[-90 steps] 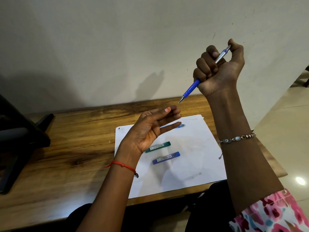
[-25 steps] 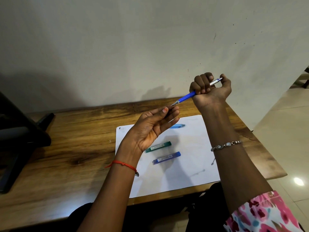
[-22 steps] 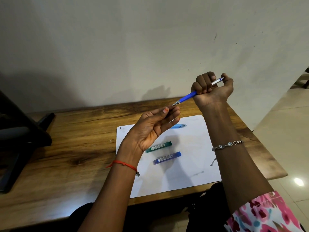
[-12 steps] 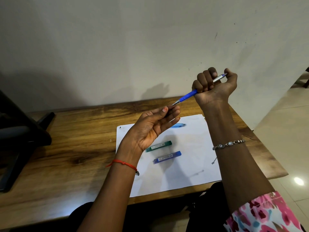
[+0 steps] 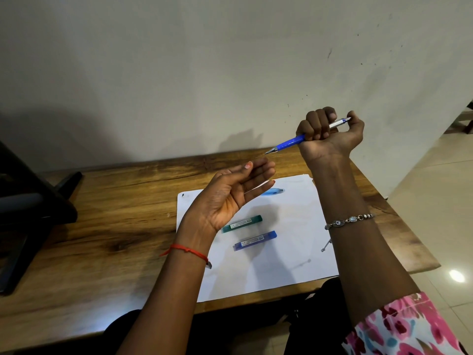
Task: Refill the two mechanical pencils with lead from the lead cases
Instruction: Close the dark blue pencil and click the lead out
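My right hand [image 5: 330, 135] is raised above the table, fisted around a blue mechanical pencil [image 5: 290, 142] with a silver top; my thumb rests on its button end and the tip points down-left. My left hand [image 5: 230, 198] hovers palm up below the tip, fingers loosely apart, holding nothing that I can see. On the white paper sheet [image 5: 289, 242] lie a green lead case [image 5: 243, 223] and a blue lead case [image 5: 256, 240]. A light blue pencil [image 5: 273, 192] lies at the sheet's far edge, partly hidden by my left fingers.
The paper lies on a wooden table [image 5: 115, 226] set against a plain wall. A dark chair or stand [image 5: 28, 211] is at the left. Tiled floor [image 5: 440, 201] lies to the right, past the table's edge.
My right hand with the pencil has lifted slightly, so the tip now sits a little above my left fingertips instead of touching them. My left hand stays almost still.
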`<state>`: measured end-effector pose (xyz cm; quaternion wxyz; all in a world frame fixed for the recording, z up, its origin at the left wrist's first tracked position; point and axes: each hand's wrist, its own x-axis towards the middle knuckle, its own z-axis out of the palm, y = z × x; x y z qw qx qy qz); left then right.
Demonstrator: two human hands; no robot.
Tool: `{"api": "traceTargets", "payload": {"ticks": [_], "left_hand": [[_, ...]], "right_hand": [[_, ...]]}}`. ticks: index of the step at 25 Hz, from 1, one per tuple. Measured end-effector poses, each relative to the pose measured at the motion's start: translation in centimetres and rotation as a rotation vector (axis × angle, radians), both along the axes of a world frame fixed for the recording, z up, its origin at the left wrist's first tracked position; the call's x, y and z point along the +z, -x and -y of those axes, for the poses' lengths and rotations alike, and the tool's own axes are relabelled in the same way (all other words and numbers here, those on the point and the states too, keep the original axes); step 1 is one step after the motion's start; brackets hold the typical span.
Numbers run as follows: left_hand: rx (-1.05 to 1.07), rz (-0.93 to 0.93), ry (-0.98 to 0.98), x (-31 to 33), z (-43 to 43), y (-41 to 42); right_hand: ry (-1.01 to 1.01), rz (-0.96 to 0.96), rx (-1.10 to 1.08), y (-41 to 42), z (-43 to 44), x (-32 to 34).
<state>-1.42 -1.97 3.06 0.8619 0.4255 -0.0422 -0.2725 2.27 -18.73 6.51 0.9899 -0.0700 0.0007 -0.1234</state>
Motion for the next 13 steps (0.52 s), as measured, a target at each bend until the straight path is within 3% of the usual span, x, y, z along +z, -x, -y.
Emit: {"api": "traceTargets", "payload": {"ticks": [13], "left_hand": [[-0.03, -0.033, 0.05, -0.09, 0.0, -0.19]], "right_hand": [[0.126, 0.021, -0.03, 0.23, 0.32, 0.42]]}}
